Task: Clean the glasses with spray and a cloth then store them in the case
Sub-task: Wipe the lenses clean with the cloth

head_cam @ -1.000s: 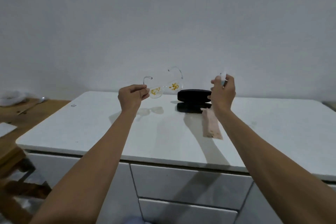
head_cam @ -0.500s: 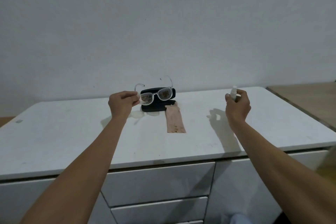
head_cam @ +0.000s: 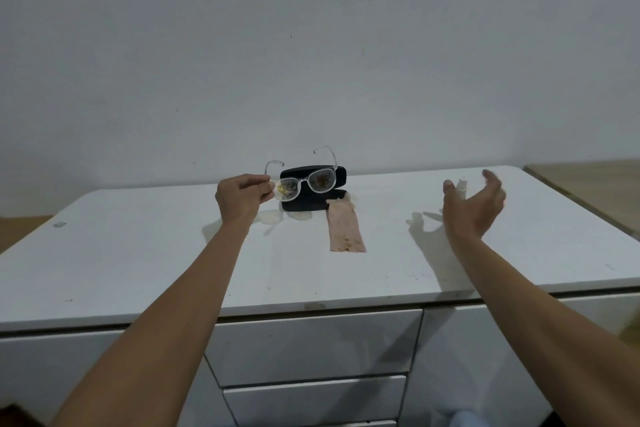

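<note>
The left hand (head_cam: 242, 199) pinches the glasses (head_cam: 306, 180) by one corner and holds them up in the air, in front of the black case (head_cam: 313, 192). Both lenses have yellow and brown dirt on them. The case lies closed on the white bench (head_cam: 173, 253). A pink cloth (head_cam: 344, 227) lies flat on the bench, touching the case. The right hand (head_cam: 474, 206) is spread wide and holds nothing. The little spray bottle (head_cam: 461, 188) stands just behind it.

Head cam, fwd-down (countertop (head_cam: 145, 253) near)
</note>
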Available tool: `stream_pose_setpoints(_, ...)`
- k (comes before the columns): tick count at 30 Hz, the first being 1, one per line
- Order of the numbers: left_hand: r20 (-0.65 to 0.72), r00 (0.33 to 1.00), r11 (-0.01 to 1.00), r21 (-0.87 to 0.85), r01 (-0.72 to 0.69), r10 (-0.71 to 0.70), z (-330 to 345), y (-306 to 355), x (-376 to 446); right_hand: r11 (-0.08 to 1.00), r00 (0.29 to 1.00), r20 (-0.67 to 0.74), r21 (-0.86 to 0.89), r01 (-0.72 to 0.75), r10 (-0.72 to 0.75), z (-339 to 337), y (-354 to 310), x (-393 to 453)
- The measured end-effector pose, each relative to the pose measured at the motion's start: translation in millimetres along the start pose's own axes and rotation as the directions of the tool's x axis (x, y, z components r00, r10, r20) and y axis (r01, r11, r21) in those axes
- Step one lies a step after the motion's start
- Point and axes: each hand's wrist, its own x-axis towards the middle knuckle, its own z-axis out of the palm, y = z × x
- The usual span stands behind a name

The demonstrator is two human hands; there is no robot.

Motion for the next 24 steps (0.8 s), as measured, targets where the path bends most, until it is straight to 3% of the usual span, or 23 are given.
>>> stream_pose_setpoints(2,-0.005,1.000,1.000,-0.005,0.003,-0.003,-3.1,0.5,1.0,0.963,0.963,-0.059,-0.063,0.261,-0.264,3.1,-10.7,-3.2)
stream_pose_setpoints(4,-0.011,1.000,1.000,-0.009,0.003,-0.003,-6.4,0.4,0.8,0.837,0.838,-0.036,-0.085,0.541,-0.545,9.2,-27.2,-7.9)
stream_pose_setpoints(7,-0.026,1.000,1.000,-0.012,0.000,-0.001,-13.1,0.4,-1.0,0.698,0.688,0.146,0.033,0.715,-0.711,25.5,-50.7,-24.5)
stream_pose_setpoints(10,-0.041,0.999,1.000,-0.021,-0.012,0.011,-23.8,1.4,-3.0,0.775,0.609,0.554,0.111,0.621,-0.568,43.9,-66.2,-45.9)
stream_pose_setpoints(13,-0.069,0.998,1.000,-0.026,-0.010,0.008,-36.0,1.5,-2.4,0.843,0.408,0.872,0.008,0.538,-0.269,59.7,-69.8,-62.8)
stream_pose_setpoints(17,-0.096,0.995,0.999,-0.046,-0.002,-0.002,-50.9,-0.6,0.5,0.737,0.269,0.960,-0.121,0.665,-0.084,71.5,-64.4,-70.1)
stream_pose_setpoints(20,-0.113,0.994,0.999,-0.044,-0.001,-0.004,-57.9,-1.1,1.5,0.691,0.234,0.972,-0.172,0.702,0.005,69.8,-65.3,-68.7)
stream_pose_setpoints(24,-0.118,0.993,0.999,-0.049,0.003,-0.009,-62.2,-3.5,2.3,0.715,0.225,0.971,-0.216,0.665,0.085,62.1,-67.0,-70.5)
